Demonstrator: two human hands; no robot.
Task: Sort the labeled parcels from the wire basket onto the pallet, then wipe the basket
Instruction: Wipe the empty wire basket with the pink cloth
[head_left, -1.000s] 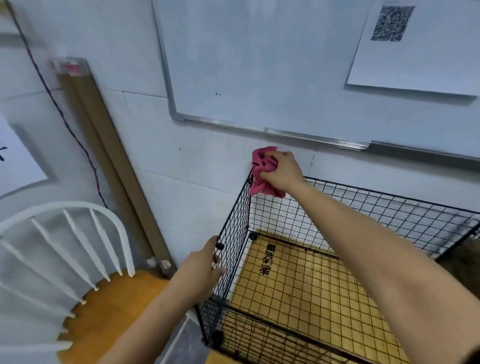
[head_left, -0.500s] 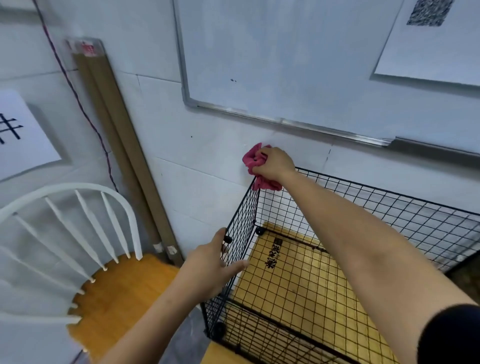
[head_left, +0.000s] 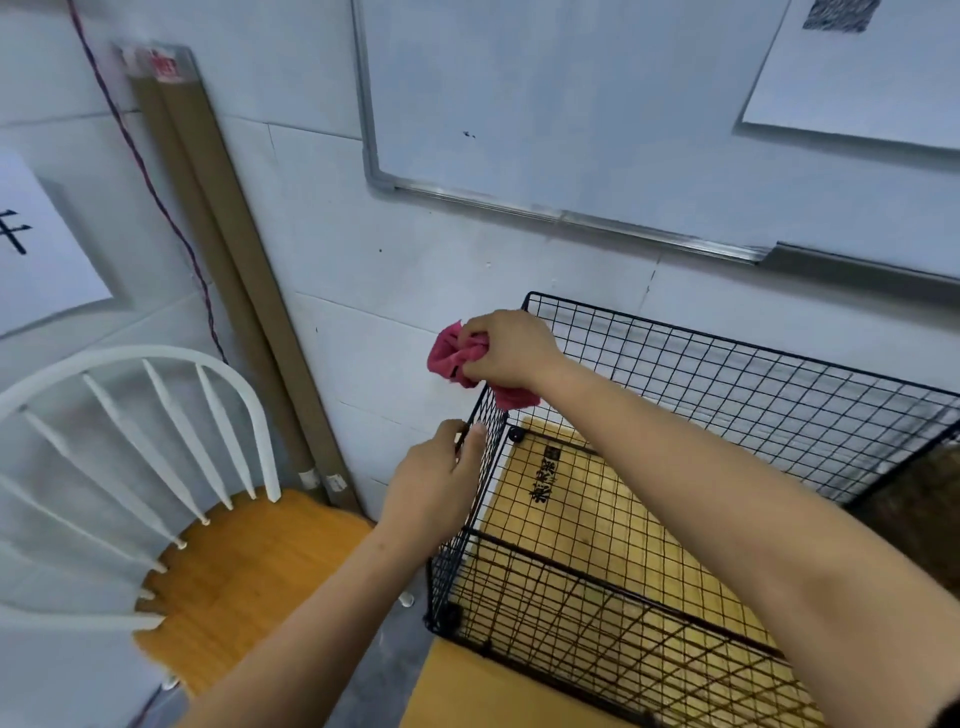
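one wire basket (head_left: 727, 384) is sitting on a yellow wooden board (head_left: 467, 691), with its near left corner right by the board's left edge. the board is showing through the mesh floor, black printed characters included, too blurry for me to read.

two hands are working on it. the right hand (head_left: 506, 348) is reaching across the top and clenching one bunched-up pink cloth (head_left: 449, 353), fingers curled tight round it. the cloth is sitting on the rim of the left wall, just short of the far left corner, with part of it hanging over on the inside. the left hand (head_left: 434, 483) is gripping that same left wall lower along the rim, thumb and fingers pinching the wire.

beside the board's left edge one white chair (head_left: 249, 551) with an orange wooden seat is standing. two brown cardboard strips (head_left: 228, 249) are leaning side by side on the wall behind it, and one red cord (head_left: 156, 192) is running down next to them. one whiteboard (head_left: 545, 93) is hanging above the basket. two paper sheets are showing: one (head_left: 872, 78) on the whiteboard, one (head_left: 36, 244) on the wall at far left.
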